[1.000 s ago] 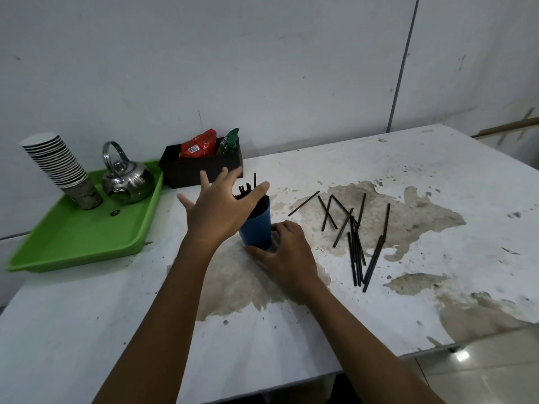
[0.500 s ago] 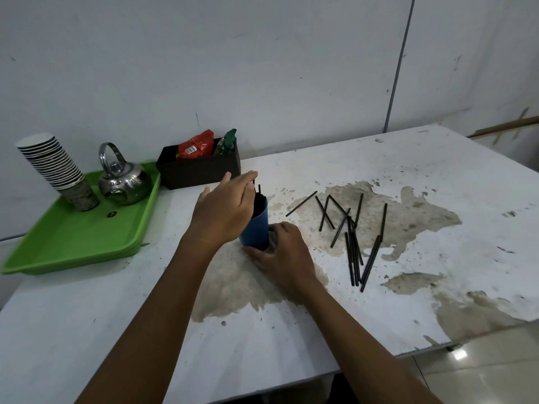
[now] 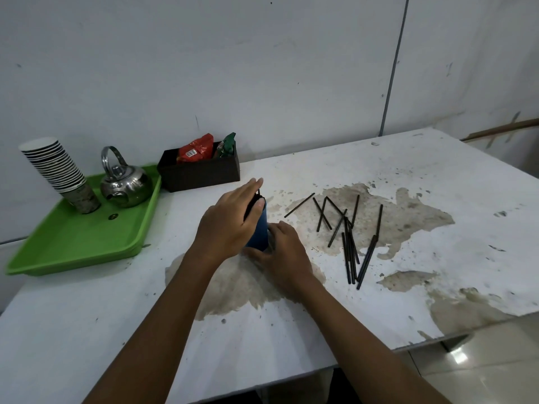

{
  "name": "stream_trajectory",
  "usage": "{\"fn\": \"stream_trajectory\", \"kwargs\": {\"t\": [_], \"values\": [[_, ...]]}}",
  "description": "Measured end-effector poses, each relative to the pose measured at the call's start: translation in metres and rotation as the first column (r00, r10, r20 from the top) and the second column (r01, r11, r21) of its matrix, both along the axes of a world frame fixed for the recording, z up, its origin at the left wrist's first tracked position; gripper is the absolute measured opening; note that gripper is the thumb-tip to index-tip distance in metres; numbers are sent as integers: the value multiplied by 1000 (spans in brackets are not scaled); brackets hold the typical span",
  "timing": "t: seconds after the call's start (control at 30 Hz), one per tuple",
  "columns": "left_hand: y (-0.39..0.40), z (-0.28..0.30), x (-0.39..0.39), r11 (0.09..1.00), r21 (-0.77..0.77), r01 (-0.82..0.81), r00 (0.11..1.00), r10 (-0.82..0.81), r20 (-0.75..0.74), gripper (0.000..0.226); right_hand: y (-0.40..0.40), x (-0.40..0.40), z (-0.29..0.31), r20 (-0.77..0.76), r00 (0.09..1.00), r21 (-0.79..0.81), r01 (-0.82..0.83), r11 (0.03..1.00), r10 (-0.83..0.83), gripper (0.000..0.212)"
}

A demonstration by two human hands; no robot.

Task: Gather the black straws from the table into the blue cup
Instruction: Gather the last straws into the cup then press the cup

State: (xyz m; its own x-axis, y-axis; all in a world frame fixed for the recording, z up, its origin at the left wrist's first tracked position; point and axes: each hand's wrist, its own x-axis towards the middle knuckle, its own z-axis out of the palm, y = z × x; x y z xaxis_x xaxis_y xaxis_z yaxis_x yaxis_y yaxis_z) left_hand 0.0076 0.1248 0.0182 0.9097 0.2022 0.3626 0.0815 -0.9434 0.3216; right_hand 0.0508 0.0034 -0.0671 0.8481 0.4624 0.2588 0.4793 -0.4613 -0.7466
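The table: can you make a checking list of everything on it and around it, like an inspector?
Surface: white table, big brown stains.
Job's things: blue cup upright, some straws inside; loose black straws scattered to its right.
Clutter: green tray with kettle and stacked paper cups; black box of packets.
Hands: left hand over the cup's mouth; right hand steadies its base.
Cables: nothing seen.
Surroundings: white wall, tiled floor.

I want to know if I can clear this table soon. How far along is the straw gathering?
Partly done: a few straw tips poke out of the blue cup. The left hand covers its mouth while the right hand steadies its base. Left: about a dozen loose straws lying on the stained table.
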Motion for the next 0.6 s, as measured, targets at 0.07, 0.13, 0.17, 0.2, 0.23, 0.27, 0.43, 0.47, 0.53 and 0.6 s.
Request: {"fn": "stream_trajectory", "kwargs": {"t": [0.07, 0.13, 0.17, 0.2, 0.23, 0.27, 0.43, 0.47, 0.53, 0.6], "values": [[-3, 2, -2, 998, 62, -30, 1000, 29, 12, 62, -3, 1, 1, -13, 1000, 40, -25, 999, 25, 57], [-9, 8, -5, 993, 102, -60, 990, 46, 133, 62, -12, 3, 2, -35, 998, 73, -43, 996, 46, 69], [-13, 12, -6, 993, 103, -58, 979, 36, 202, 60, -19, 4, 3, -39, 998, 77, -36, 996, 39, 71], [-18, 15, -6, 993, 107, -46, 965, 16, 262, 58, -26, 6, 4, -19, 1000, 72, -20, 997, 21, 67], [-24, 16, -5, 992, 125, -31, 950, -10, 312, 56, -34, 8, 5, 20, 1000, 61, 0, 998, -1, 60], [-32, 17, -4, 989, 149, -14, 935, -39, 351, 55, -43, 11, 7, 64, 998, 54, 17, 998, -21, 52], [-77, 3, 11, 977, 184, 104, 897, -173, 408, 48, -98, 37, 13, 212, 965, 15, 157, 988, -156, 36], [-86, -4, 15, 974, 180, 137, 897, -200, 395, 47, -111, 43, 14, 222, 959, -1, 184, 983, -179, 36], [-100, -20, 24, 973, 139, 187, 914, -224, 339, 47, -138, 53, 15, 243, 946, -55, 235, 970, -215, 36], [-110, -37, 32, 982, 61, 179, 951, -189, 245, 48, -160, 60, 12, 265, 933, -125, 283, 951, -243, 36]]}}
